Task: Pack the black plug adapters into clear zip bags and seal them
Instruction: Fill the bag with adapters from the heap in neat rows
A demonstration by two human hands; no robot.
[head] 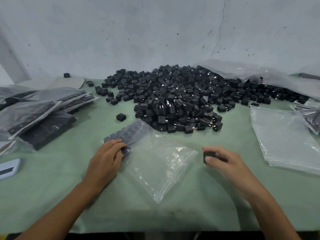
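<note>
One clear bag (161, 160) lies on the green surface (199, 205) between two hands. A row of adapters (127, 131) fills its far left end; their count is blurred by the plastic. The left hand (107, 157) rests on that end, fingers curled over the adapters. The right hand (223, 161) pinches one adapter (208, 155) just beside the bag's mouth. Behind, one big heap (174, 99) holds hundreds, too many to count. Filled bags (39, 110) overlap at left, the edge cutting some off. Empty bags (284, 137) stack at right.
</note>
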